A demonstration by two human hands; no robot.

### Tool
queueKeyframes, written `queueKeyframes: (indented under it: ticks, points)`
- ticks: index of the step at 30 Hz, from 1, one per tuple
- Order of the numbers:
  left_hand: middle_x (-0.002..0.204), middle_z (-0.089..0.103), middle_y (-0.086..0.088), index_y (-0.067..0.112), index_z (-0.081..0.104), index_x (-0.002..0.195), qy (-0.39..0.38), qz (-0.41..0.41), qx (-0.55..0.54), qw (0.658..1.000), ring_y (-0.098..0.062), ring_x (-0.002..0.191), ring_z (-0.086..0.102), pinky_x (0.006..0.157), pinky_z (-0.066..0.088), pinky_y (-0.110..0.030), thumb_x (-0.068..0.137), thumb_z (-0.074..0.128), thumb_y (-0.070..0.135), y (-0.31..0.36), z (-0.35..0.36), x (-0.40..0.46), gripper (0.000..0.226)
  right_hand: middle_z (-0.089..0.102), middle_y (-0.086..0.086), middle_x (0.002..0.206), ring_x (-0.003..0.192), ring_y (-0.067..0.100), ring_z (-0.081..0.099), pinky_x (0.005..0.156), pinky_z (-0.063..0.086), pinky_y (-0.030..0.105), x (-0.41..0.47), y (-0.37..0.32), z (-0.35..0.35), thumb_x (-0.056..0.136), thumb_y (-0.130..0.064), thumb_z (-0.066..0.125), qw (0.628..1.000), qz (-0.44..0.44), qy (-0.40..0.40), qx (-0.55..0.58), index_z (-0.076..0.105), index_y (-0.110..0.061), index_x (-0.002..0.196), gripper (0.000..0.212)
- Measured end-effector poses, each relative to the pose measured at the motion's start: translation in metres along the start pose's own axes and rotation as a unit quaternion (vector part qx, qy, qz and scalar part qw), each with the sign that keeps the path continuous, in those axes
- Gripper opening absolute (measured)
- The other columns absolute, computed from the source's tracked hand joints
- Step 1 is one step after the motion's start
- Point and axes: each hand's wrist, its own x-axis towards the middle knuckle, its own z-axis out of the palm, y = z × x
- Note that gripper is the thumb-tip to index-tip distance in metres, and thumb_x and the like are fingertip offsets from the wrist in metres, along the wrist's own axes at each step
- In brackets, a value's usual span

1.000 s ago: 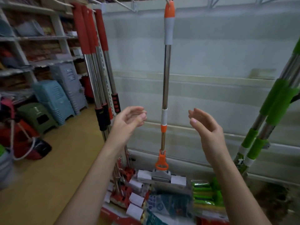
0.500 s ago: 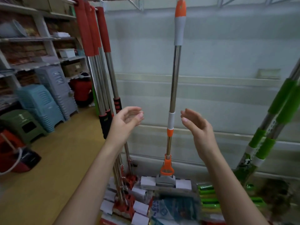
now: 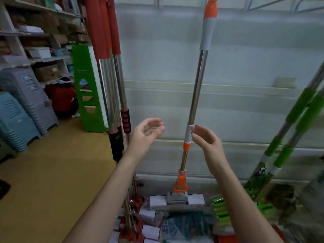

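Early stage imo: the orange-and-grey squeeze mop [image 3: 197, 88] isn't in hand yet, so taking hold of it & lifting it off the display is all left to do. It stands near upright in front of the pale wall panel [image 3: 245, 58], top leaning a bit to the right. Its orange cap is at the top edge of the view (can't see what it hangs on), and its sponge head [image 3: 177, 200] sits low down by the packaged goods [image 3: 185, 225]. Red-handled mops [image 3: 105, 50] are to its left and green-handled mops [image 3: 298, 109] well off to its right, so there's free room on both sides. My right hand [image 3: 206, 141] is open, fingers relaxed & slightly bent, palm facing left. Its fingertips [image 3: 194, 135] are right at the white collar [image 3: 188, 133] on the shaft, just above the orange ring. Touching or just beside, I can't tell which, but def not wrapped round it. My left hand [image 3: 145, 134] is open too, palm up & loosely cupped, holding nothing, in the air between the red-handled mops and the squeeze mop's shaft, apart from both. Next prob: close the right hand's fingers round the collar, then bring the left hand to the shaft to steady it.
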Motion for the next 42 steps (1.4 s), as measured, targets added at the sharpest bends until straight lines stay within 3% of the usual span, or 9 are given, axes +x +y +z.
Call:
queueKeyframes:
  ticks: [8, 13, 18, 25, 30, 35, 38, 40, 42]
  points:
    - [0.115, 0.074, -0.012, 0.011, 0.068, 0.113, 0.028, 0.010, -0.003, 1.000, -0.030, 0.111, 0.071, 0.102, 0.055, -0.053, 0.091, 0.072, 0.012, -0.006, -0.003, 0.013, 0.022, 0.074, 0.008, 0.122, 0.104, 0.007, 0.072, 0.082, 0.055, 0.015, 0.025, 0.010, 0.003, 0.090, -0.005, 0.072, 1.000, 0.004, -0.029, 0.010, 0.065, -0.005, 0.130, 0.040]
    - [0.117, 0.072, -0.022, 0.004, 0.066, 0.113, 0.066, 0.010, 0.003, 0.998, -0.039, 0.113, 0.069, 0.102, 0.054, -0.054, 0.092, 0.070, 0.006, -0.009, -0.006, 0.014, 0.021, 0.071, 0.018, 0.125, 0.106, 0.016, 0.070, 0.087, 0.055, 0.018, 0.039, 0.024, 0.004, 0.090, 0.002, 0.070, 0.999, 0.009, -0.032, 0.023, 0.063, 0.002, 0.129, 0.040]
    - [0.120, 0.069, -0.028, -0.006, 0.062, 0.118, 0.083, -0.046, 0.013, 0.995, -0.039, 0.111, 0.069, 0.098, 0.055, -0.051, 0.094, 0.066, 0.003, -0.040, -0.001, -0.012, 0.026, 0.072, 0.019, 0.124, 0.110, 0.022, 0.070, 0.097, 0.054, 0.032, 0.020, 0.066, -0.003, 0.086, -0.005, 0.075, 0.997, 0.050, -0.037, 0.039, 0.064, 0.001, 0.129, 0.044]
    - [0.104, 0.072, -0.004, -0.001, 0.064, 0.117, 0.080, -0.079, 0.026, 0.993, -0.025, 0.101, 0.073, 0.096, 0.057, -0.048, 0.095, 0.067, 0.007, -0.066, 0.014, -0.029, 0.024, 0.070, 0.021, 0.126, 0.116, 0.027, 0.067, 0.102, 0.053, 0.037, 0.009, 0.101, -0.018, 0.085, -0.005, 0.075, 0.993, 0.096, -0.047, 0.053, 0.064, 0.001, 0.128, 0.045]
    - [0.119, 0.072, -0.017, 0.000, 0.064, 0.121, 0.091, -0.069, 0.059, 0.992, -0.032, 0.111, 0.071, 0.096, 0.060, -0.043, 0.095, 0.068, 0.010, -0.057, 0.001, -0.032, 0.028, 0.069, 0.018, 0.121, 0.109, 0.021, 0.066, 0.104, 0.053, 0.041, 0.030, 0.114, -0.020, 0.086, -0.009, 0.076, 0.993, 0.101, -0.032, -0.048, 0.062, -0.001, 0.124, 0.042]
    - [0.120, 0.073, -0.012, 0.009, 0.065, 0.121, 0.153, -0.072, 0.082, 0.982, -0.025, 0.111, 0.072, 0.098, 0.058, -0.042, 0.095, 0.067, 0.016, -0.055, -0.043, -0.048, 0.026, 0.053, 0.014, 0.143, 0.132, 0.028, 0.052, 0.112, 0.045, 0.046, 0.069, 0.137, -0.019, 0.082, -0.021, 0.084, 0.966, 0.177, -0.063, -0.178, 0.043, -0.005, 0.145, 0.077]
    - [0.111, 0.074, -0.012, 0.012, 0.066, 0.115, 0.217, -0.083, 0.078, 0.970, -0.026, 0.106, 0.073, 0.096, 0.058, -0.040, 0.095, 0.067, 0.016, -0.060, -0.069, -0.059, 0.020, 0.062, 0.011, 0.128, 0.120, 0.027, 0.060, 0.094, 0.053, 0.031, 0.091, 0.155, -0.011, 0.082, -0.015, 0.083, 0.965, 0.181, -0.092, -0.169, 0.051, -0.003, 0.135, 0.063]
    - [0.105, 0.074, -0.011, 0.016, 0.066, 0.106, 0.245, -0.096, 0.080, 0.961, -0.030, 0.100, 0.073, 0.095, 0.059, -0.043, 0.095, 0.068, 0.014, -0.067, -0.079, -0.060, 0.012, 0.063, 0.009, 0.108, 0.100, 0.022, 0.060, 0.071, 0.047, 0.015, 0.097, 0.164, -0.006, 0.090, -0.011, 0.075, 0.961, 0.170, -0.109, -0.187, 0.058, 0.000, 0.125, 0.040]
    - [0.105, 0.070, -0.012, 0.017, 0.064, 0.102, 0.257, -0.111, 0.089, 0.956, -0.032, 0.095, 0.072, 0.094, 0.059, -0.046, 0.093, 0.071, 0.014, -0.075, -0.083, -0.056, 0.011, 0.060, 0.008, 0.095, 0.088, 0.019, 0.055, 0.062, 0.043, 0.011, 0.099, 0.171, -0.002, 0.095, -0.011, 0.069, 0.962, 0.149, -0.111, -0.202, 0.061, -0.002, 0.113, 0.021]
